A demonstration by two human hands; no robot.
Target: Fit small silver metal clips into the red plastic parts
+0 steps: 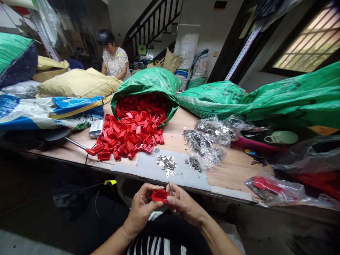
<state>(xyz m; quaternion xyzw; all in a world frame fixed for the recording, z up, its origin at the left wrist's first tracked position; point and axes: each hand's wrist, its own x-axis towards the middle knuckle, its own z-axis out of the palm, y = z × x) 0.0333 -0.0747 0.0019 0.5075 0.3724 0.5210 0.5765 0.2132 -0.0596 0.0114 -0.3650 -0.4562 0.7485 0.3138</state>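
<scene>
Between my two hands, just in front of the table edge, is a red plastic part (159,195) with an open hollow side facing up. My left hand (143,205) pinches its left end. At its right end, my right hand (183,203) has thumb and fingers closed on it, and a thin dark piece (170,187) sticks up by the fingertips. On a grey sheet (146,168) beyond my hands lie flat shiny metal pieces (166,165) and a small heap of darker metal bits (196,163). Many like red parts (127,136) spill from a green sack (156,79).
Clear bags of metal pieces (205,145) and a bag with red items (276,187) lie to the right. A red-handled tool (92,151) and a white device (96,129) sit at left. Sacks (79,82) line the back; a person (115,60) sits beyond.
</scene>
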